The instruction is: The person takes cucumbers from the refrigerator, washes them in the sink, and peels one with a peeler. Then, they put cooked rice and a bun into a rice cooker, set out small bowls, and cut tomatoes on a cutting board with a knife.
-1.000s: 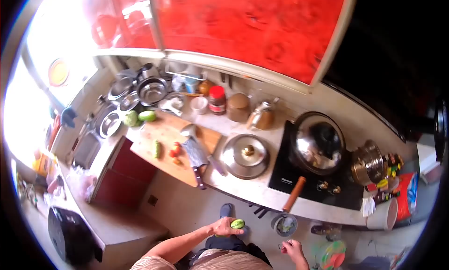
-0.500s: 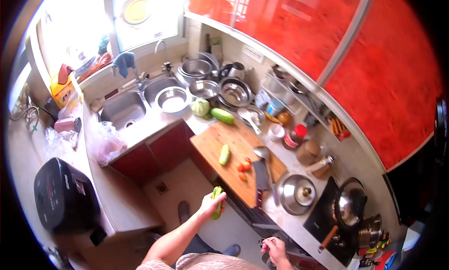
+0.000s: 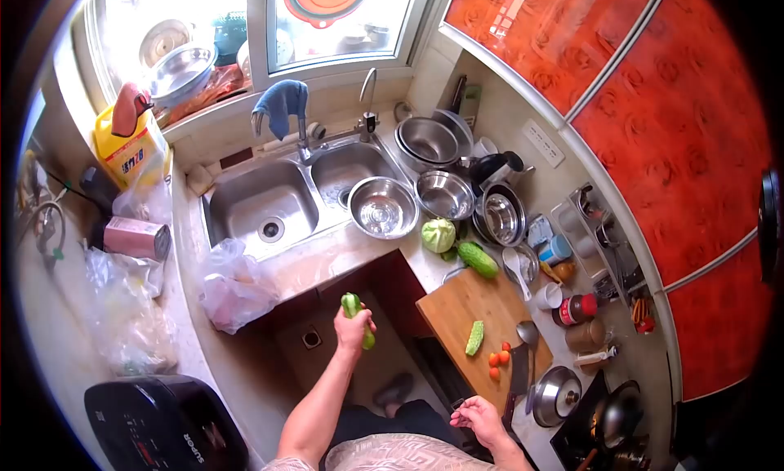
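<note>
My left hand (image 3: 352, 331) is wrapped round a green cucumber (image 3: 351, 304), holding it up over the floor before the sink counter. The cucumber's two ends stick out of the fist. Lower right, my right hand (image 3: 483, 422) is closed in a pinch, with a small dark metal-edged tool (image 3: 457, 404) at its fingertips; its kind is too small to make out. To its upper right, a wooden cutting board (image 3: 449, 308) carries a pale green peeled-looking cucumber (image 3: 474, 338), several small tomatoes (image 3: 494, 359), a cleaver (image 3: 519, 371) and a ladle (image 3: 528, 334).
The double sink (image 3: 261, 202) stands ahead, with a steel bowl (image 3: 382, 208) by its right basin. A cabbage (image 3: 438, 235) and another green cucumber (image 3: 478, 259) lie behind the board. At right are a lidded pot (image 3: 558, 396) and stove (image 3: 584, 422); at left, a black rice cooker (image 3: 167, 426).
The view has swung right-to-left toward the sink. My left hand, still round the cucumber, has moved away from the board to over the floor near the sink cabinet. My right hand stays low.
</note>
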### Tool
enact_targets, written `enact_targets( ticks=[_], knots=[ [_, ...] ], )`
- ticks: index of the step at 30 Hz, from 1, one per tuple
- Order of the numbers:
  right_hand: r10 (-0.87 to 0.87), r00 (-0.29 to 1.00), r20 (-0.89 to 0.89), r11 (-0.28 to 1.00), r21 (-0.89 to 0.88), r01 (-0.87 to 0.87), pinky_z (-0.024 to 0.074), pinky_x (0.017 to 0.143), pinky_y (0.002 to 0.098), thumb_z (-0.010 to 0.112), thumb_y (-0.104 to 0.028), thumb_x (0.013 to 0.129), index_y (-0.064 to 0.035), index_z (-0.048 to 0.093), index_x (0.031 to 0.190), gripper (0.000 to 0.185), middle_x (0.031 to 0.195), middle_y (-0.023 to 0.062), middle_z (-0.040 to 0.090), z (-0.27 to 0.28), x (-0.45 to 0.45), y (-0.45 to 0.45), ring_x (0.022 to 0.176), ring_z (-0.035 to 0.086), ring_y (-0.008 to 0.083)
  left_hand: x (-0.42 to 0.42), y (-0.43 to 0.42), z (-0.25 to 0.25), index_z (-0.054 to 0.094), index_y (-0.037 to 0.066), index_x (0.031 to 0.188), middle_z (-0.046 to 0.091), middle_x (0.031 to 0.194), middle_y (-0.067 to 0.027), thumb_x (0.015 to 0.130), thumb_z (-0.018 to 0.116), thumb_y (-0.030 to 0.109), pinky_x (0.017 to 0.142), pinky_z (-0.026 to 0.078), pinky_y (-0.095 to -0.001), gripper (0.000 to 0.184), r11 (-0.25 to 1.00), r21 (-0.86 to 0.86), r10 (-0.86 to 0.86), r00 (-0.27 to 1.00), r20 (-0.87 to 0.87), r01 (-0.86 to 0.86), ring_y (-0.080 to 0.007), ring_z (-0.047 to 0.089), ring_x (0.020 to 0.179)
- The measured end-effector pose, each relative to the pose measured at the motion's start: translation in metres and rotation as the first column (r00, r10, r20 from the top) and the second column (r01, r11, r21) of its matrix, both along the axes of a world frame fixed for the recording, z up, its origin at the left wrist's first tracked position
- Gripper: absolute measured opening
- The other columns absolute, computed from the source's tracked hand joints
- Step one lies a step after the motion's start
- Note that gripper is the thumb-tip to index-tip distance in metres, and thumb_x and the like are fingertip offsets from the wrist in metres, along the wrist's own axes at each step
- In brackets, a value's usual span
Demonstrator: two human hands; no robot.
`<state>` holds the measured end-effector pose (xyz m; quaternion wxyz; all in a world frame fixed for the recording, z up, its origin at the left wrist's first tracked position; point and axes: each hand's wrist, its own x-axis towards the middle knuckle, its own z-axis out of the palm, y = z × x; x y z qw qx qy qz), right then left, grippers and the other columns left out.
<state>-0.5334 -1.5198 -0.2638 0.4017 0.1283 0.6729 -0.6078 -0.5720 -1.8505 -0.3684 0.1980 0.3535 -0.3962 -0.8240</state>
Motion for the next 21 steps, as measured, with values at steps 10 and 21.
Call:
enact_targets(
  ticks=[10, 21],
  knots=[
    [0.266, 0.947, -0.182, 0.931, -0.206, -0.301, 0.0500, 0.061, 0.0241, 0.060, -0.010, 0.089, -0.0005, 0.056, 0.091, 0.011, 0.074, 0.0049, 0.060, -0.007, -0.126, -0.083, 0.065, 0.059, 0.0112, -0.046, -0.086, 0.044, 0.054, -0.002, 0.099, 0.057, 0.072, -0.0058, 0.073, 0.059, 0.001, 0.051, 0.048, -0.0277, 0.027, 0.918, -0.317, 0.278, 0.957, 0.083, -0.239, -0.0144, 0.057, 0.053],
    [0.368, 0.908, -0.201, 0.869, -0.273, -0.412, 0.0474, 0.062, 0.0195, 0.059, -0.014, 0.091, -0.0010, 0.068, 0.101, 0.018, 0.071, -0.0005, 0.061, -0.006, -0.180, -0.158, 0.063, 0.054, 0.0053, -0.191, -0.233, 0.040, 0.062, 0.004, 0.089, 0.062, 0.075, -0.0051, 0.071, 0.070, 0.017, 0.055, 0.048, -0.0288, 0.024, 0.734, -0.656, 0.284, 0.957, 0.062, -0.176, -0.0122, 0.058, 0.059]
  ],
)
